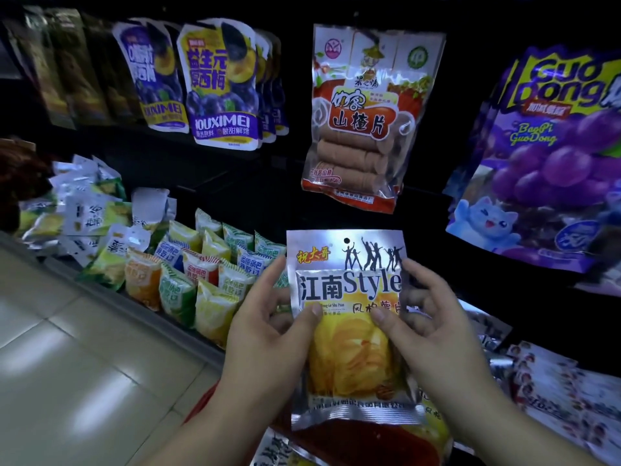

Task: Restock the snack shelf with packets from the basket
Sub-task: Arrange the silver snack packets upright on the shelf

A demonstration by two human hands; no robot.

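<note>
A silver chip packet [349, 264] with a yellow chip picture is held upright in front of the dark snack shelf. My left hand [268, 334] grips its left edge, thumb on the front. My right hand [433, 327] grips its right edge, thumb also on the front. Below my hands lie more packets [379, 442], with a red basket rim [203, 398] showing beside my left wrist.
Small green, yellow and orange packets [188, 274] fill the lower shelf at left. A hawthorn slice bag [363, 119] hangs above my hands. Purple prune bags [221, 85] hang at upper left and a purple jelly bag [551, 156] at right. Pale tiled floor [67, 348] lies at left.
</note>
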